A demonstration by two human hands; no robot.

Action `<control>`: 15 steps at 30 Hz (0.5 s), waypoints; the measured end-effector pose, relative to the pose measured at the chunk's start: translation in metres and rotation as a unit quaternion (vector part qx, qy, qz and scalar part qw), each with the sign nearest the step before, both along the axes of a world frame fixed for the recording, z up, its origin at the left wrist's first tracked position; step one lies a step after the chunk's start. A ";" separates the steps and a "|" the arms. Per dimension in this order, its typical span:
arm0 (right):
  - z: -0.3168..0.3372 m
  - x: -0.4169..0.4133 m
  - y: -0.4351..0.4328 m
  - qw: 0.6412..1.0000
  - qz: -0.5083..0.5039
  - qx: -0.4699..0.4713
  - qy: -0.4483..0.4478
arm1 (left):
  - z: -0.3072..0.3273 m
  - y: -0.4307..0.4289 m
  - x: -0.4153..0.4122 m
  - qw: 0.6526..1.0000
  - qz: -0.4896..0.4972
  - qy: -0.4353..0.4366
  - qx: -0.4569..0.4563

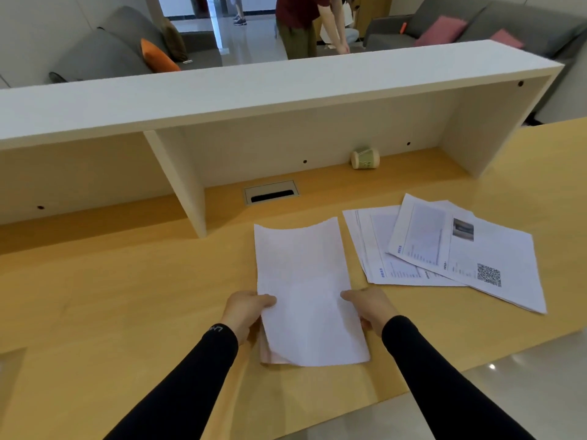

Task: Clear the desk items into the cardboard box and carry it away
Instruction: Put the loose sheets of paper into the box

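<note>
A stack of white paper sheets [305, 290] is held just above the wooden desk [127, 281], blank side up. My left hand [246, 311] grips its left edge and my right hand [370, 308] grips its right edge. To the right, several printed sheets [451, 252] lie fanned out on the desk, one with a QR code. A small green and cream cup [365, 158] lies on its side at the back under the white shelf. No cardboard box is in view.
A white raised counter shelf [254, 90] with a divider panel [181, 179] runs along the back of the desk. A cable slot [271, 193] sits in the desk surface. Beyond the counter stand grey sofas and a person [301, 23] bending over.
</note>
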State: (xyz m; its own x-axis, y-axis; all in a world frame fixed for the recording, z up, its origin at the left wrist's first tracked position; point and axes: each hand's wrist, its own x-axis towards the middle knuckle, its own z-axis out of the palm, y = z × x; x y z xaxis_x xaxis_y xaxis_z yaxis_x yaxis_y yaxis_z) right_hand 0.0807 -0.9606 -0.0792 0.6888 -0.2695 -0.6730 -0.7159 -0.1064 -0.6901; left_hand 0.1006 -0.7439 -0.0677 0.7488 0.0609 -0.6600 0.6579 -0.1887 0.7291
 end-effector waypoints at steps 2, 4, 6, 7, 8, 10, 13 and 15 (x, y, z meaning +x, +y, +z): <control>-0.002 0.001 0.004 0.999 0.026 0.010 -0.016 | 0.003 0.007 -0.001 0.999 -0.022 -0.046 0.020; 0.000 0.002 0.011 0.998 0.041 0.021 -0.035 | 0.011 0.017 0.000 0.987 -0.079 -0.107 0.088; 0.003 0.006 0.022 0.997 0.034 0.044 -0.054 | 0.024 0.030 0.002 0.968 -0.124 -0.162 0.147; 0.004 0.008 0.028 0.996 0.029 0.060 -0.065 | 0.031 0.038 0.003 0.958 -0.138 -0.186 0.167; 0.007 0.011 0.035 0.994 0.024 0.078 -0.077 | 0.040 0.046 0.004 0.949 -0.148 -0.208 0.185; 0.014 0.016 0.053 0.988 0.017 0.108 -0.105 | 0.057 0.066 0.005 0.936 -0.150 -0.247 0.202; 0.031 0.020 0.088 0.979 0.027 0.115 -0.168 | 0.081 0.105 -0.006 0.937 -0.115 -0.275 0.183; 0.043 0.023 0.116 0.971 0.046 0.110 -0.209 | 0.089 0.136 -0.021 0.946 -0.068 -0.276 0.153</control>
